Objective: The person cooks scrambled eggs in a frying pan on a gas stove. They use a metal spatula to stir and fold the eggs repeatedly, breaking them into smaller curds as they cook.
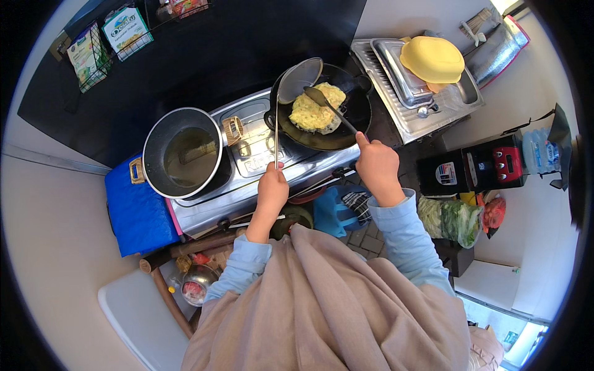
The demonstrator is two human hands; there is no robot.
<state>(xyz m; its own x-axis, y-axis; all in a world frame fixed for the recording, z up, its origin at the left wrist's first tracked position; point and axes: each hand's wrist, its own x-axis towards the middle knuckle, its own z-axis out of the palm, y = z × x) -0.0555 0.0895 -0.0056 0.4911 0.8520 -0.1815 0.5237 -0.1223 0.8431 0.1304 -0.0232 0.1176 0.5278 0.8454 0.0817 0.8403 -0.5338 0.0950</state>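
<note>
In my left hand (273, 188) is the long handle of a wire-mesh strainer (300, 79), whose round head rests over the left side of a black wok (359, 118). My right hand (378, 164) grips the dark handle of a spatula (317, 96). Its blade lies on top of a yellow omelette (312, 111) in the wok. The omelette has pale, lacy edges and sits in oil. Under the wok is the right side of a steel gas stove (253, 153); the burner there is hidden.
A pot (216, 134) with wooden handles holds dark liquid on the stove's left. Steel sink (403, 123) at right carries a metal tray (394, 74) and yellow basin (432, 59). Seasoning packets (127, 33) hang in a wire rack. Bagged leafy vegetables (450, 218) lie lower right.
</note>
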